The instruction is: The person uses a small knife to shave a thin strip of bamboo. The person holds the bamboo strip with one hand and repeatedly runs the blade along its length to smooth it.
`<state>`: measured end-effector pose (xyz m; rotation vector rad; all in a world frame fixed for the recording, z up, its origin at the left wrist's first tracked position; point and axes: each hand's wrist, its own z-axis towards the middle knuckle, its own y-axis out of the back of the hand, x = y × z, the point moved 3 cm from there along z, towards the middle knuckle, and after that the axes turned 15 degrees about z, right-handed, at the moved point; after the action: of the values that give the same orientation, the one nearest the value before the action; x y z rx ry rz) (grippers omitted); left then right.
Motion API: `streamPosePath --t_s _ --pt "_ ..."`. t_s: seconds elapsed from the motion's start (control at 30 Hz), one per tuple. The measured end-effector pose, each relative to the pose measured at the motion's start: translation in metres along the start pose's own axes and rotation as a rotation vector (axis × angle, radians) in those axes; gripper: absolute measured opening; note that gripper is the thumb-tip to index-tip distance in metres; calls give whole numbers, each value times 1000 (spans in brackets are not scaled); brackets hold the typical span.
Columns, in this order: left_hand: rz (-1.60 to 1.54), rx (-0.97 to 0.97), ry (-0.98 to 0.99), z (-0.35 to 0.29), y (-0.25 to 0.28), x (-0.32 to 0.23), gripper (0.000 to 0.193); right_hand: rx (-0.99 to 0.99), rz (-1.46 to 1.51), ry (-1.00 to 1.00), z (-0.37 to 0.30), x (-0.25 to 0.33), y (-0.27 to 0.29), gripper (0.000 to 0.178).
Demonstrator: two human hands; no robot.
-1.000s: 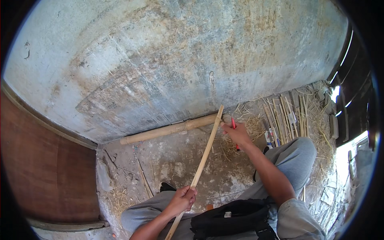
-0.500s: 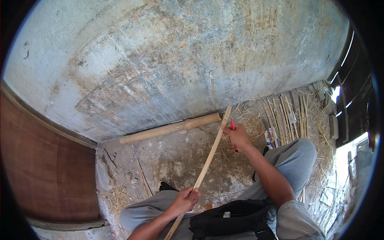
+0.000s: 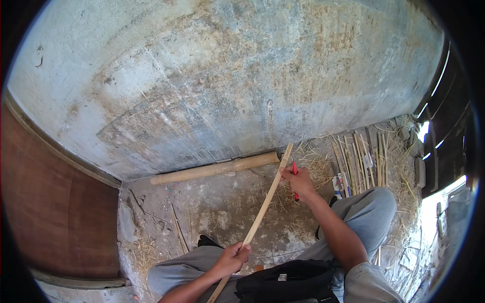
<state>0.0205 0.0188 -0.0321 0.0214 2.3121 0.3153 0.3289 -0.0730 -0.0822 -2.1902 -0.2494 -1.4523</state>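
A long, pale bamboo strip (image 3: 265, 206) runs slantwise from my lap up toward the wall. My left hand (image 3: 233, 259) is closed around its lower part, thumb on top. Farther up, the fingers of my right hand (image 3: 299, 183) are closed at the strip's edge, and the same hand holds a slim red pen-shaped tool (image 3: 295, 171). The tool sticks out above and below the fist; its exact kind is too small to make out. The strip's lower end passes out at the bottom edge of the view.
A thick bamboo pole (image 3: 217, 169) lies along the wall's foot. Several cut bamboo strips (image 3: 361, 159) are laid out beyond my right knee, amid shavings (image 3: 316, 174). A black bag (image 3: 288, 280) rests on my lap. A brown panel (image 3: 60, 202) stands at the left.
The whole view has shifted slightly, so the wall and floor sit a little lower. Both hands keep their hold on the strip, with the red tool still in the right hand.
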Motion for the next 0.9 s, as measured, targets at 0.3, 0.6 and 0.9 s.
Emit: streamPosePath --t_s 0.3,0.6,0.9 --pt "114 -21 -36 3 3 -3 31 -12 18 -5 -2 7 -2 23" --pt "134 -28 -31 3 1 2 31 -4 -6 34 -2 3 0 26" --pt "152 -50 -96 5 0 -4 28 -8 -57 9 1 -4 3 25"
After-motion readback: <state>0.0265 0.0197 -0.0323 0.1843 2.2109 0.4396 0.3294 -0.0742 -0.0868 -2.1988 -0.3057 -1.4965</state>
